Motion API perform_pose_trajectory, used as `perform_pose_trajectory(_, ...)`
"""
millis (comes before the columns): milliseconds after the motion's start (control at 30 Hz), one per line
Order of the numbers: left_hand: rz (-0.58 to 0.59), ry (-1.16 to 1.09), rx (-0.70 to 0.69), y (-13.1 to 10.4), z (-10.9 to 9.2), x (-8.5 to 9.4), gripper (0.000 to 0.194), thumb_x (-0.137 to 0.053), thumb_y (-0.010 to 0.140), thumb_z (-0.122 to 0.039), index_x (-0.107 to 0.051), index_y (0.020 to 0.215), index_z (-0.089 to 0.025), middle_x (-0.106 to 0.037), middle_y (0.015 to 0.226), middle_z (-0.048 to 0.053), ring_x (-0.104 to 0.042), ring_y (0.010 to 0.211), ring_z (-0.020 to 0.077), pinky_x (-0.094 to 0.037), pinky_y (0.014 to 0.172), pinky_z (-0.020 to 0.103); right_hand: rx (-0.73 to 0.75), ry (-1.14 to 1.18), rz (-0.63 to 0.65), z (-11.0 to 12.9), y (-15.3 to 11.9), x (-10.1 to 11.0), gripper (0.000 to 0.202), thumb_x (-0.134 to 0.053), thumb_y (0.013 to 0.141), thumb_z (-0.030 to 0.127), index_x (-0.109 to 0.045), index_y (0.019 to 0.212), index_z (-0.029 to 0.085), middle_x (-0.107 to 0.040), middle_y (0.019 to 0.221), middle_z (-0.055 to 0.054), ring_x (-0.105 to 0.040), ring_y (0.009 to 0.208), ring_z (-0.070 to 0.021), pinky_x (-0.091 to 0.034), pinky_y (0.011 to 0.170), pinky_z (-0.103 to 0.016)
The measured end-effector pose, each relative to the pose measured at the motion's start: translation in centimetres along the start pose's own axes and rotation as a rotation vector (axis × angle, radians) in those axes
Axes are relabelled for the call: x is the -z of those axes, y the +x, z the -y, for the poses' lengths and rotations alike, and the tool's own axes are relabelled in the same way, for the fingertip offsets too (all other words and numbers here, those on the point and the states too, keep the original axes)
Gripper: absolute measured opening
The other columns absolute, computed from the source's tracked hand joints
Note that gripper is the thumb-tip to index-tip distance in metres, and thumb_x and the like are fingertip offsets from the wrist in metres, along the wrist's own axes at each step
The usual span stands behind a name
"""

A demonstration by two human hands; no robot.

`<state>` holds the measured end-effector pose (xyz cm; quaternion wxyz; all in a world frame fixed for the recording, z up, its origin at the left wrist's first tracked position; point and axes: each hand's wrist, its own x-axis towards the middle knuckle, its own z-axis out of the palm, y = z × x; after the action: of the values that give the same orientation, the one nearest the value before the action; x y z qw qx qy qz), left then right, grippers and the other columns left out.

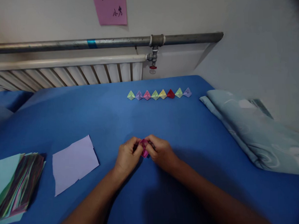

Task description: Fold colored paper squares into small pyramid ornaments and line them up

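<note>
My left hand and my right hand meet over the blue sheet, both pinching a small folded magenta paper piece between their fingertips. Most of that piece is hidden by my fingers. Farther back, a row of several small folded paper shapes in green, purple, pink, yellow and red lies in a line on the sheet.
A lavender paper sheet lies left of my hands. A stack of coloured papers sits at the far left edge. A folded light-blue quilt lies on the right. A radiator and a metal pipe run along the wall behind.
</note>
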<state>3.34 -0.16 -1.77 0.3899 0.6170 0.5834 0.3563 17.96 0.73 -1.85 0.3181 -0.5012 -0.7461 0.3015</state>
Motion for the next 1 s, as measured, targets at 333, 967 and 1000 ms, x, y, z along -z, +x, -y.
perform_pose_trajectory(333,0.0,-0.139,0.07,0.0,0.0,-0.2,0.017,-0.051,0.081,-0.032,-0.058,0.073,-0.019,-0.059,0.058,-0.003,-0.054,0.052,0.0101,-0.041,0.052,0.021,0.072,-0.1,-0.038,-0.2,0.1,-0.4,0.016,-0.042,0.087,0.017,-0.055,0.078,0.02,-0.062,0.068,-0.001,-0.055,0.062,-0.012,-0.04,0.062,-0.024)
perform_pose_trajectory(967,0.127,-0.218,0.178,0.6,0.3,1.1,0.024,-0.056,0.078,-0.032,-0.064,0.091,-0.015,-0.065,0.068,0.001,-0.057,0.053,0.0109,-0.046,0.049,0.022,0.055,-0.144,-0.003,-0.9,0.6,-0.2,0.016,-0.046,0.087,0.017,-0.056,0.075,0.019,-0.06,0.069,-0.002,-0.054,0.064,-0.0126,-0.039,0.064,-0.024)
perform_pose_trajectory(1000,0.129,-0.185,0.175,0.7,0.3,1.3,0.023,-0.054,0.078,-0.031,-0.065,0.091,-0.015,-0.066,0.07,0.002,-0.057,0.053,0.0106,-0.046,0.049,0.022,0.062,-0.177,0.002,-0.9,0.6,-0.2,0.016,-0.047,0.087,0.017,-0.056,0.074,0.019,-0.06,0.07,-0.002,-0.054,0.065,-0.013,-0.039,0.064,-0.025)
